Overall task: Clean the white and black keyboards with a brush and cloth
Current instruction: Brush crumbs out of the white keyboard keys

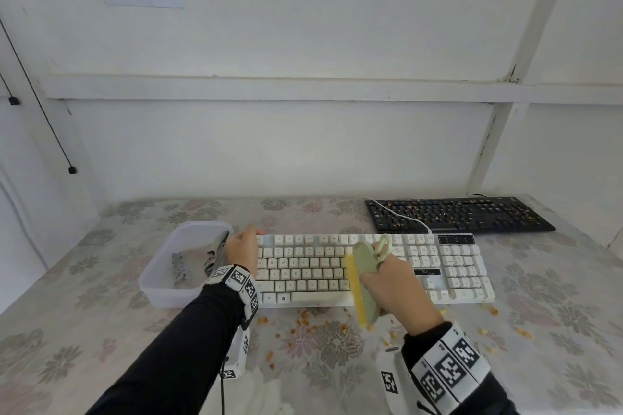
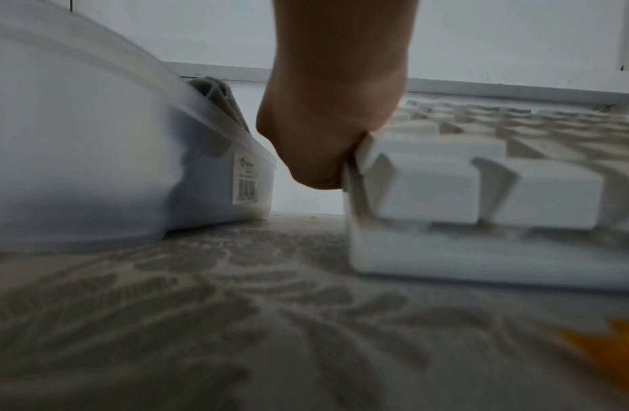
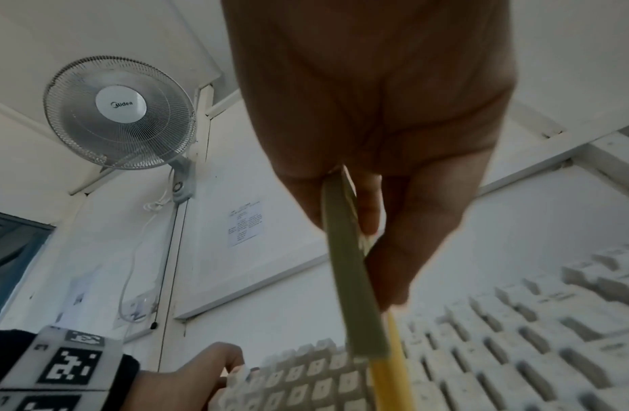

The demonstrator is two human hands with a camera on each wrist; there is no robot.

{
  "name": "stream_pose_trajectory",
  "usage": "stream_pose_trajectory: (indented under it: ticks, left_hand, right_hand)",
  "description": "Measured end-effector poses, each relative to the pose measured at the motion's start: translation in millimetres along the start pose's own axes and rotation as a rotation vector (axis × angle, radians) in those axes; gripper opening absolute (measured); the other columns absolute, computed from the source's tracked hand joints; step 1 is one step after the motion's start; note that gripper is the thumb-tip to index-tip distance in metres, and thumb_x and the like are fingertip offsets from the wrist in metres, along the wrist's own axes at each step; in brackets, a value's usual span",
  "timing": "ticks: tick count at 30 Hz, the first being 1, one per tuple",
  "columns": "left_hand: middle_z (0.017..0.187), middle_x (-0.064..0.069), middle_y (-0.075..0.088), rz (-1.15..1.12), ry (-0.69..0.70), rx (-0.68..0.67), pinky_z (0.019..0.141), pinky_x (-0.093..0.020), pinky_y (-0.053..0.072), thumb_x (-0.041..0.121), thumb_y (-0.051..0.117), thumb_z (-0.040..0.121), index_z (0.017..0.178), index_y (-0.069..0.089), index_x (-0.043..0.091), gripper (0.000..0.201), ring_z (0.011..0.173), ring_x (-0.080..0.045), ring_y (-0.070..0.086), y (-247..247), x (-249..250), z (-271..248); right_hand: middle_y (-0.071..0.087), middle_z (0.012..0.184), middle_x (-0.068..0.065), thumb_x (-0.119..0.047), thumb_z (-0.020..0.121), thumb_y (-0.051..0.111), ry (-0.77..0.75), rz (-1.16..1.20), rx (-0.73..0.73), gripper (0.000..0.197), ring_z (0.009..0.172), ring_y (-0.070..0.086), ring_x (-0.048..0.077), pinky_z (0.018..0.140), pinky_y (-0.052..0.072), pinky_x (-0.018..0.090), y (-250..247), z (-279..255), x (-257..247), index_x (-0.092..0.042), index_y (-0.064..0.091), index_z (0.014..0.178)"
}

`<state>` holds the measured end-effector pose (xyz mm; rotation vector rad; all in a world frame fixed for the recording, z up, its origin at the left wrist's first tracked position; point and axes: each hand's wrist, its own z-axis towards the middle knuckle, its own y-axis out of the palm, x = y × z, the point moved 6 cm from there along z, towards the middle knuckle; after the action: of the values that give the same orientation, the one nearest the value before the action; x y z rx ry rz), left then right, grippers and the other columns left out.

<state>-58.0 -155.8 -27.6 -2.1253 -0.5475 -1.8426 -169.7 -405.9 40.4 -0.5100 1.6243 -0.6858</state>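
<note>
The white keyboard point(image 1: 371, 271) lies across the middle of the table. My left hand point(image 1: 241, 248) grips its left end, thumb side pressed on the edge point(image 2: 319, 155). My right hand point(image 1: 399, 286) holds a green brush with yellow bristles point(image 1: 362, 283) tilted over the keyboard's middle keys; in the right wrist view the brush point(image 3: 355, 292) runs down toward the keys point(image 3: 481, 347). The black keyboard point(image 1: 458, 214), strewn with orange crumbs, sits behind at the right. A grey cloth point(image 1: 199, 261) lies in a clear plastic tub point(image 1: 161, 280) at the left.
Orange crumbs point(image 1: 303, 323) are scattered on the flowered tablecloth in front of the white keyboard. A white cable point(image 1: 404, 216) runs over the black keyboard. The wall stands close behind the table. A wall fan point(image 3: 119, 111) hangs high up at the left.
</note>
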Motion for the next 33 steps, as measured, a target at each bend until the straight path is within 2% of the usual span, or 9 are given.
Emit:
stream_pose_trajectory:
  ticks: [4, 6, 11, 17, 21, 23, 26, 30, 33]
  left_hand:
    - [0.054, 0.003, 0.058, 0.011, 0.001, 0.004, 0.060, -0.029, 0.043, 0.019, 0.053, 0.086, 0.067, 0.066, 0.017, 0.024, 0.053, -0.018, 0.054, -0.4, 0.1, 0.2]
    - [0.053, 0.002, 0.058, 0.008, 0.000, 0.003, 0.061, -0.030, 0.044, 0.019, 0.053, 0.086, 0.066, 0.066, 0.017, 0.025, 0.053, -0.018, 0.054, -0.4, 0.5, 0.0]
    - [0.057, 0.000, 0.057, 0.022, 0.023, 0.000, 0.063, -0.032, 0.043, 0.020, 0.053, 0.084, 0.065, 0.066, 0.017, 0.024, 0.053, -0.018, 0.052, -0.2, 0.7, 0.3]
    - [0.058, 0.000, 0.055, 0.025, 0.030, -0.004, 0.054, -0.026, 0.039, 0.017, 0.051, 0.088, 0.072, 0.066, 0.014, 0.022, 0.049, -0.014, 0.050, 0.3, 2.7, -1.8]
    - [0.061, -0.002, 0.054, 0.020, 0.017, -0.001, 0.061, -0.033, 0.039, 0.017, 0.051, 0.086, 0.069, 0.066, 0.015, 0.023, 0.061, -0.021, 0.048, 0.6, 1.0, -0.4]
    - [0.059, -0.002, 0.053, 0.010, 0.008, 0.002, 0.058, -0.032, 0.038, 0.017, 0.051, 0.085, 0.067, 0.065, 0.015, 0.023, 0.058, -0.021, 0.046, 0.5, 0.0, 0.3]
    - [0.056, -0.001, 0.052, 0.013, 0.008, 0.004, 0.055, -0.029, 0.036, 0.017, 0.051, 0.085, 0.067, 0.066, 0.016, 0.023, 0.051, -0.018, 0.043, 0.5, -0.6, 1.2]
    - [0.053, 0.000, 0.051, 0.000, -0.005, 0.003, 0.056, -0.031, 0.037, 0.018, 0.051, 0.083, 0.067, 0.066, 0.016, 0.022, 0.049, -0.019, 0.043, 0.3, -1.8, 1.2]
    - [0.047, 0.004, 0.049, -0.006, -0.004, 0.001, 0.054, -0.029, 0.036, 0.017, 0.051, 0.084, 0.065, 0.065, 0.017, 0.023, 0.046, -0.017, 0.042, 0.6, -0.9, -0.1]
  right_hand:
    - [0.047, 0.059, -0.004, -0.008, 0.092, 0.045, -0.246, 0.027, 0.204, 0.036, 0.043, 0.041, 0.006, 0.036, 0.036, 0.012, -2.6, 1.5, -34.5, -0.015, 0.044, 0.126]
    - [0.047, 0.059, -0.005, -0.007, 0.093, 0.044, -0.269, 0.046, 0.197, 0.038, 0.043, 0.041, 0.004, 0.036, 0.036, 0.012, 5.2, 4.5, -44.4, -0.013, 0.041, 0.130]
    - [0.040, 0.053, -0.003, -0.016, 0.097, 0.039, -0.175, -0.003, 0.081, 0.004, 0.040, 0.036, 0.006, 0.031, 0.031, 0.011, 24.1, 4.6, -37.0, -0.016, 0.043, 0.098]
    - [0.043, 0.057, 0.000, -0.012, 0.090, 0.042, -0.051, -0.072, -0.100, 0.020, 0.043, 0.042, 0.009, 0.039, 0.040, 0.016, 34.5, -0.8, -20.9, -0.021, 0.032, 0.077]
    - [0.040, 0.054, -0.002, -0.009, 0.092, 0.044, -0.150, -0.019, 0.061, 0.031, 0.037, 0.040, 0.006, 0.034, 0.031, 0.012, 21.6, 2.0, -36.5, -0.021, 0.034, 0.066]
    - [0.042, 0.054, -0.002, -0.007, 0.093, 0.043, -0.249, 0.046, 0.149, 0.014, 0.035, 0.042, 0.008, 0.034, 0.032, 0.014, 19.3, 2.7, -50.4, -0.021, 0.046, 0.091]
    - [0.046, 0.060, -0.002, -0.008, 0.094, 0.041, -0.242, 0.065, 0.085, 0.037, 0.042, 0.041, 0.006, 0.033, 0.033, 0.013, 30.3, 5.8, -54.5, -0.020, 0.039, 0.130]
    - [0.037, 0.053, -0.003, -0.009, 0.093, 0.042, -0.111, 0.011, -0.027, 0.006, 0.038, 0.035, 0.004, 0.034, 0.028, 0.011, 40.0, 5.9, -37.7, -0.013, 0.043, 0.097]
    - [0.044, 0.057, 0.000, -0.008, 0.089, 0.043, -0.035, 0.031, -0.121, 0.021, 0.051, 0.050, 0.016, 0.051, 0.046, 0.026, 42.5, 0.8, -29.4, -0.013, 0.041, 0.068]
